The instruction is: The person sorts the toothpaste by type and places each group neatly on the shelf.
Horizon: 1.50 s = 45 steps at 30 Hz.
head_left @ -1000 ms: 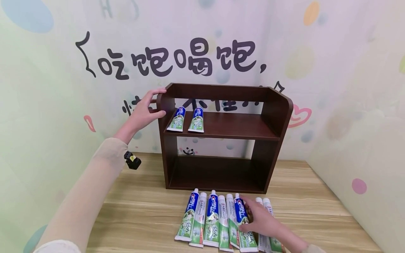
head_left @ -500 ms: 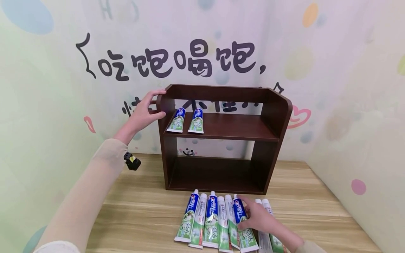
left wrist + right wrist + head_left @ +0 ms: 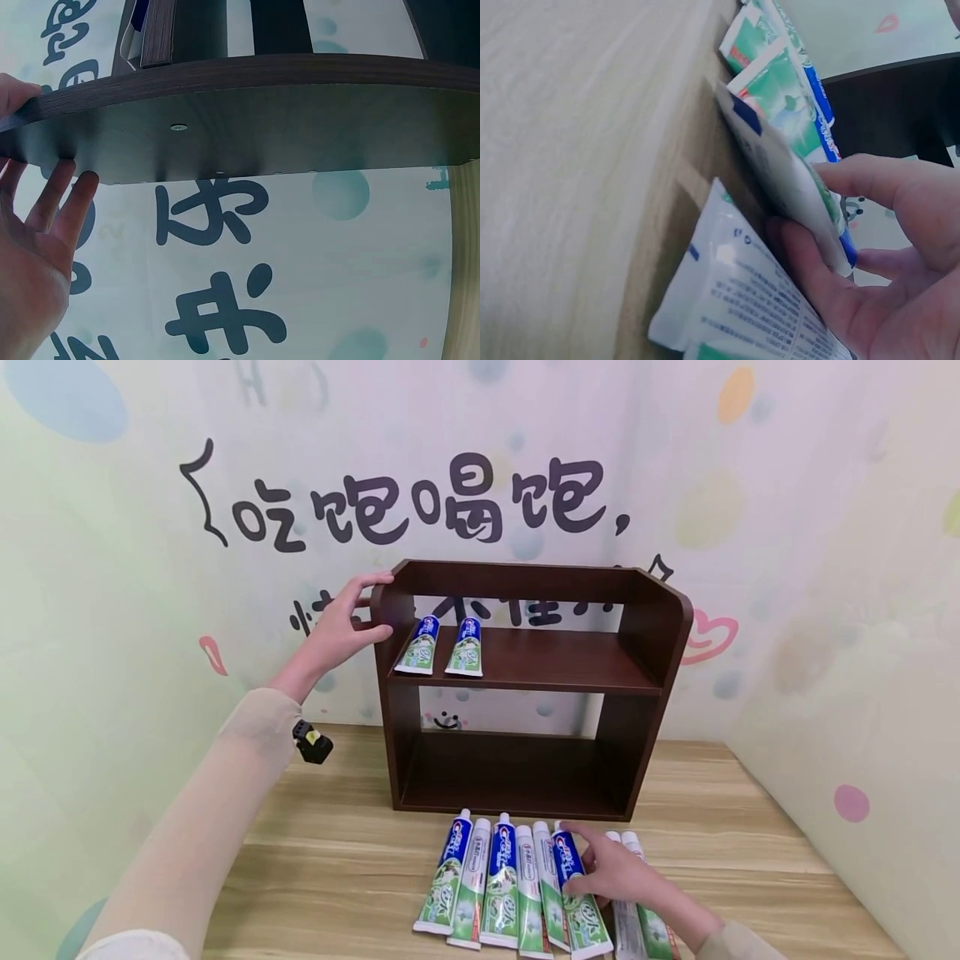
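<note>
sitting pinched in the right hand (image 3: 618, 870) is a blue-and-green toothpaste tube (image 3: 584, 922).

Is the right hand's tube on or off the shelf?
Off: the right hand pinches the tube in front of the shelf.

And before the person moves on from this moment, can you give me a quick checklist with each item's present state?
1. Right hand has a toothpaste tube between thumb and fingers: ok.
2. That tube fully off the table: cannot tell; it looks tilted, but its contact is not clearly shown.
3. That tube separated from the neighbouring tube on its left: cannot tell; they overlap in the head view.
4. Left hand touching the shelf unit's left side panel: ok.
5. Two blue-and-green tubes on the upper shelf spaced apart: ok, a gap shows between them.
</note>
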Each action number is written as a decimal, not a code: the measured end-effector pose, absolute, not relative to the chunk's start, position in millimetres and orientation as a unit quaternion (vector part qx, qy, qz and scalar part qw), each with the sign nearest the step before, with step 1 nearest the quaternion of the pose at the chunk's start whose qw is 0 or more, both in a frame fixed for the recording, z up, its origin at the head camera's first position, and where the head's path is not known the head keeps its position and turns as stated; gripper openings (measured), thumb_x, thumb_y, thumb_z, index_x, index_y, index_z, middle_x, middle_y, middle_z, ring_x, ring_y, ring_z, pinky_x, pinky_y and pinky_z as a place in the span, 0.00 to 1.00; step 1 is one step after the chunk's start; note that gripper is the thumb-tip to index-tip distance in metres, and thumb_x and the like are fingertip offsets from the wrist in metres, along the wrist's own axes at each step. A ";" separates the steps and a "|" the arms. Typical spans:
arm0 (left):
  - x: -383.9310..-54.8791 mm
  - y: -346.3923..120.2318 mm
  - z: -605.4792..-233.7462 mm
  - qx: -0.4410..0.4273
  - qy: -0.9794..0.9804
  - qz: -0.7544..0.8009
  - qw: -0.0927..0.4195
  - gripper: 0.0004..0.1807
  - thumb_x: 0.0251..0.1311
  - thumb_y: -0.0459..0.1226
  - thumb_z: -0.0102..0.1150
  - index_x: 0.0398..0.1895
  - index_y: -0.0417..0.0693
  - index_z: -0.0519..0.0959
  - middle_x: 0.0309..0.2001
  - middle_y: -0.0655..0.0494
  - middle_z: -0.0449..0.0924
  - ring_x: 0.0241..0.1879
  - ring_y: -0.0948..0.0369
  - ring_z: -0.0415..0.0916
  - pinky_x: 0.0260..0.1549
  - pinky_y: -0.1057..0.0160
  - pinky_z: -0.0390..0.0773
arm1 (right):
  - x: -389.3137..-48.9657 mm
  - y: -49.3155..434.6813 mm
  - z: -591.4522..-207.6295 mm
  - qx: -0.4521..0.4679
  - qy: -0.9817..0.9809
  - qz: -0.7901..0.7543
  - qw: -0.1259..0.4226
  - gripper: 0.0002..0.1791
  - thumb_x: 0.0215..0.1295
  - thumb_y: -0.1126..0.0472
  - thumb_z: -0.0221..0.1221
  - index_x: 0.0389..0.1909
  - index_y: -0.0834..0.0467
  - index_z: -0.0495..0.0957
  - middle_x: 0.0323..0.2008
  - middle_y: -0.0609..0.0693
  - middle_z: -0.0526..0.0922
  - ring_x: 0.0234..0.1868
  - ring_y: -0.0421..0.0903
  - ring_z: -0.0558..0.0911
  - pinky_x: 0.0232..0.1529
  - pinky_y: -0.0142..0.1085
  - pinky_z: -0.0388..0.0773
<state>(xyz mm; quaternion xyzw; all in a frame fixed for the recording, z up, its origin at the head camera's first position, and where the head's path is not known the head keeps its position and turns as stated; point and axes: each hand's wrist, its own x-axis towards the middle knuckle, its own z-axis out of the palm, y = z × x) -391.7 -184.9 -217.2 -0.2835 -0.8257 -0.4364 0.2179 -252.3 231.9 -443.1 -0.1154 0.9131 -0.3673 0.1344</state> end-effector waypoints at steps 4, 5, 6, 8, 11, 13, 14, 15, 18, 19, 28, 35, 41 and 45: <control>-391.5 -185.2 -217.4 -0.281 -0.827 -0.436 0.217 0.36 0.61 0.33 0.63 0.72 0.59 0.63 0.77 0.62 0.56 0.67 0.43 0.65 0.59 0.41 0.76 | -249.3 233.0 -439.7 -0.113 0.897 -0.394 0.165 0.52 0.49 0.59 0.74 0.74 0.54 0.56 0.40 0.57 0.78 0.36 0.48 0.80 0.25 0.40 0.84; -391.8 -185.2 -217.4 -0.281 -0.827 -0.436 0.217 0.36 0.61 0.33 0.63 0.72 0.59 0.63 0.77 0.62 0.56 0.67 0.44 0.65 0.59 0.41 0.76 | -248.5 233.3 -438.5 -0.114 0.894 -0.400 0.170 0.52 0.49 0.60 0.73 0.75 0.55 0.56 0.40 0.58 0.78 0.36 0.48 0.81 0.26 0.41 0.84; -392.1 -185.2 -217.5 -0.280 -0.827 -0.436 0.216 0.36 0.61 0.33 0.62 0.72 0.60 0.63 0.77 0.62 0.56 0.67 0.45 0.65 0.59 0.41 0.76 | -248.1 233.6 -437.6 -0.115 0.890 -0.405 0.175 0.53 0.50 0.61 0.73 0.75 0.55 0.55 0.41 0.59 0.78 0.37 0.48 0.81 0.27 0.42 0.85; -392.6 -185.1 -217.5 -0.279 -0.828 -0.437 0.216 0.36 0.61 0.33 0.62 0.71 0.61 0.63 0.77 0.63 0.56 0.67 0.46 0.65 0.60 0.42 0.76 | -247.5 234.3 -436.1 -0.117 0.886 -0.411 0.180 0.53 0.50 0.62 0.73 0.75 0.57 0.54 0.42 0.59 0.79 0.37 0.48 0.81 0.29 0.42 0.85; -393.0 -185.2 -217.7 -0.278 -0.827 -0.438 0.216 0.36 0.61 0.33 0.62 0.71 0.62 0.63 0.77 0.63 0.56 0.67 0.47 0.65 0.60 0.42 0.76 | -247.3 235.1 -435.0 -0.117 0.883 -0.415 0.183 0.53 0.50 0.61 0.73 0.76 0.59 0.53 0.41 0.59 0.81 0.38 0.48 0.82 0.31 0.43 0.86; -392.7 -185.3 -217.9 -0.277 -0.828 -0.438 0.215 0.36 0.61 0.33 0.62 0.71 0.62 0.63 0.77 0.63 0.56 0.67 0.47 0.65 0.60 0.42 0.76 | -247.3 235.1 -435.4 -0.119 0.882 -0.419 0.181 0.53 0.51 0.62 0.72 0.76 0.60 0.53 0.40 0.57 0.83 0.36 0.48 0.83 0.31 0.43 0.85; -392.5 -185.3 -218.0 -0.276 -0.828 -0.439 0.215 0.36 0.61 0.34 0.62 0.71 0.62 0.63 0.77 0.63 0.56 0.67 0.47 0.65 0.60 0.42 0.76 | -246.9 234.9 -435.6 -0.119 0.880 -0.422 0.181 0.53 0.51 0.62 0.72 0.76 0.60 0.52 0.38 0.57 0.84 0.35 0.48 0.83 0.30 0.43 0.85; -392.3 -185.3 -218.0 -0.276 -0.828 -0.439 0.214 0.36 0.61 0.34 0.63 0.71 0.62 0.63 0.77 0.63 0.56 0.67 0.47 0.65 0.60 0.42 0.76 | -246.5 234.6 -436.1 -0.122 0.879 -0.425 0.180 0.53 0.51 0.62 0.72 0.76 0.61 0.52 0.37 0.57 0.85 0.34 0.48 0.84 0.30 0.43 0.85; -391.8 -185.5 -218.3 -0.276 -0.828 -0.439 0.214 0.36 0.61 0.34 0.63 0.71 0.63 0.63 0.77 0.63 0.56 0.67 0.47 0.64 0.60 0.42 0.76 | -245.7 233.3 -437.9 -0.125 0.880 -0.426 0.171 0.52 0.52 0.63 0.71 0.75 0.62 0.52 0.32 0.55 0.85 0.30 0.47 0.84 0.27 0.42 0.84; -391.7 -185.5 -218.3 -0.277 -0.827 -0.440 0.214 0.36 0.61 0.34 0.63 0.71 0.62 0.63 0.77 0.63 0.56 0.67 0.47 0.64 0.60 0.42 0.76 | -245.1 232.9 -438.3 -0.125 0.882 -0.423 0.168 0.52 0.52 0.63 0.71 0.75 0.62 0.52 0.31 0.54 0.85 0.29 0.47 0.84 0.26 0.42 0.83; -393.3 -186.7 -219.3 -0.282 -0.824 -0.441 0.214 0.36 0.61 0.33 0.63 0.72 0.61 0.62 0.77 0.63 0.56 0.68 0.47 0.64 0.60 0.41 0.75 | -244.4 231.2 -437.0 -0.112 0.892 -0.407 0.163 0.51 0.52 0.62 0.71 0.75 0.61 0.53 0.29 0.53 0.83 0.27 0.46 0.82 0.26 0.40 0.82; -394.0 -186.0 -219.2 -0.285 -0.824 -0.442 0.213 0.36 0.61 0.34 0.63 0.72 0.63 0.62 0.77 0.64 0.56 0.68 0.47 0.64 0.60 0.41 0.75 | -247.0 238.4 -440.9 -0.115 0.847 -0.482 0.194 0.51 0.57 0.65 0.67 0.76 0.63 0.47 0.33 0.56 0.86 0.30 0.48 0.85 0.26 0.44 0.85; -393.5 -185.7 -219.1 -0.285 -0.823 -0.442 0.214 0.36 0.61 0.34 0.63 0.71 0.63 0.63 0.77 0.64 0.56 0.68 0.47 0.64 0.60 0.42 0.75 | -246.4 240.6 -437.3 -0.105 0.835 -0.505 0.192 0.50 0.59 0.65 0.66 0.76 0.63 0.46 0.34 0.57 0.84 0.33 0.48 0.84 0.29 0.45 0.86; -392.8 -186.0 -219.0 -0.283 -0.824 -0.442 0.214 0.36 0.61 0.34 0.63 0.71 0.62 0.63 0.77 0.64 0.56 0.68 0.47 0.64 0.61 0.42 0.75 | -244.9 239.9 -430.1 -0.098 0.841 -0.500 0.181 0.49 0.59 0.62 0.67 0.76 0.59 0.49 0.33 0.54 0.79 0.33 0.46 0.80 0.30 0.41 0.85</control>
